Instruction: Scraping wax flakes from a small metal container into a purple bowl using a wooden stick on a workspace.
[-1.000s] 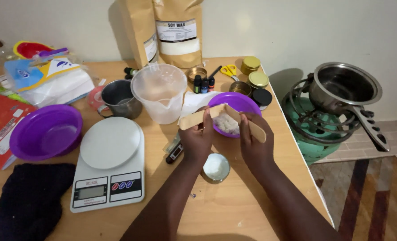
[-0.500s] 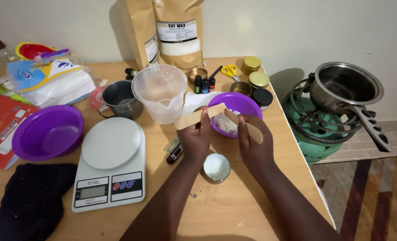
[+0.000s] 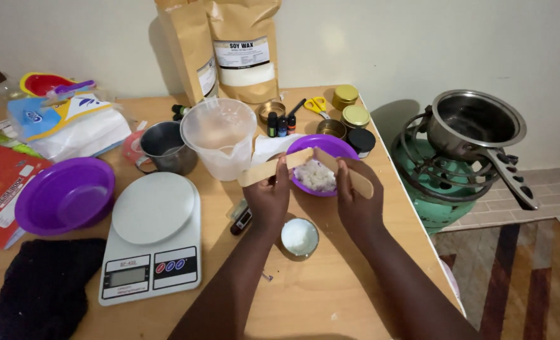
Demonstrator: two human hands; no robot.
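Observation:
My left hand (image 3: 268, 203) grips a flat wooden stick (image 3: 264, 170) that points left over the table. In my right hand (image 3: 355, 204) is a second wooden stick (image 3: 354, 179), angled down to the right. The inner ends of both sticks meet over a small purple bowl (image 3: 341, 148) holding white flakes (image 3: 318, 177). Just below my hands a small round tin (image 3: 299, 237) with white filling stands on the wooden table (image 3: 330, 296).
A white kitchen scale (image 3: 152, 236), a large purple bowl (image 3: 65, 196), a clear measuring jug (image 3: 220, 135), a steel mug (image 3: 163, 147), brown pouches (image 3: 242, 47), small tins (image 3: 356, 116) and bottles crowd the table. A gas burner with a steel pan (image 3: 475, 126) stands right of the table edge.
Both hands stay over the small purple bowl. The two sticks have shifted slightly over the flakes.

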